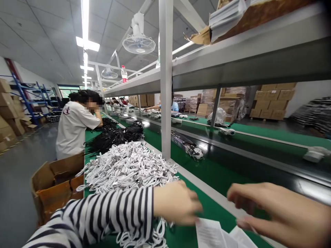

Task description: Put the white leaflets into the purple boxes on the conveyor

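Observation:
My left hand (177, 203), at the end of a black-and-white striped sleeve, hangs beside the front of a big heap of white cables (131, 165). Its fingers are bent and blurred, close to the edge of some white printed papers (209, 232); whether they hold anything cannot be made out. To the right, my right hand (274, 206) hovers over the papers with thumb and fingers apart, nothing visible between them. The papers lie overlapping on the green table surface (187, 236) at the bottom of the view.
Bundles of black cables (116, 134) lie behind the white heap. A metal post (166, 82) rises beside the conveyor (248, 160), which carries a packaged white device (198, 152). An open cardboard box (38, 193) stands at the left, near a person in a white shirt (73, 127).

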`<action>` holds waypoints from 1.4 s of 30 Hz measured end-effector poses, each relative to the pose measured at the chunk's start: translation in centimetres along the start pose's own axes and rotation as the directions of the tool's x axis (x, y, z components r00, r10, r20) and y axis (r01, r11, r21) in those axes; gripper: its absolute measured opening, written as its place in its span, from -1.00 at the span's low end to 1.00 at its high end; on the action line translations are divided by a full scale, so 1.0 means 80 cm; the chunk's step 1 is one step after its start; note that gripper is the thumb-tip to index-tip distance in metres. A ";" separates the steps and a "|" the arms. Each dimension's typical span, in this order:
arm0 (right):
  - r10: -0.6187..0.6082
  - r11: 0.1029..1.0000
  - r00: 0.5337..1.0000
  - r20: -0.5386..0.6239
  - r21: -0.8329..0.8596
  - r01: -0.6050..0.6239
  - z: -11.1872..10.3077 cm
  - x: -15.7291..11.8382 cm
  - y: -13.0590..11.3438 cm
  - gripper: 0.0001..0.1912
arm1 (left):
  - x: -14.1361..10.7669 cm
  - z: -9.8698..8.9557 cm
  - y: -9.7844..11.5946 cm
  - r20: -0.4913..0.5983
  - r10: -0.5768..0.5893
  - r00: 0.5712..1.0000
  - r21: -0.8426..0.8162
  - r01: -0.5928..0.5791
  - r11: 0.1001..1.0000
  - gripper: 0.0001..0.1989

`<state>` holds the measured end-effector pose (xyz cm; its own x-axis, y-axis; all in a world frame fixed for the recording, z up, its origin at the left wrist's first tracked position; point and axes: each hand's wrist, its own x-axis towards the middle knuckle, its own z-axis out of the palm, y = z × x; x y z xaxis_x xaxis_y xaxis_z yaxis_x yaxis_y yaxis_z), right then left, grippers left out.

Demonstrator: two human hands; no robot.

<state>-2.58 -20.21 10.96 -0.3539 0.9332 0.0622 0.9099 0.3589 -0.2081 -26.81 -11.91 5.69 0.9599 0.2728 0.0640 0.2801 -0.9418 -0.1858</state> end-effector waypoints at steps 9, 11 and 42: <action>0.106 0.947 0.876 0.470 -0.316 0.054 0.082 0.091 -0.110 -0.67 | -0.008 0.008 -0.129 0.245 -0.519 0.819 0.181 0.487 0.854 -0.62; 0.126 0.943 0.898 0.422 -0.333 0.024 0.099 0.094 -0.116 -0.69 | -0.013 0.011 -0.137 0.187 -0.495 0.849 0.145 0.474 0.868 -0.74; -0.260 0.957 0.925 0.277 0.199 0.209 0.001 0.079 0.005 -0.80 | 0.223 0.075 -0.198 -0.274 -0.374 0.886 -0.136 0.350 0.927 -0.73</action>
<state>-4.49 -14.13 11.18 -0.6238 0.7652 -0.1592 0.7541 0.5356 -0.3801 -14.09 9.07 3.87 0.7429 0.5406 0.3947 0.5941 -0.8042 -0.0168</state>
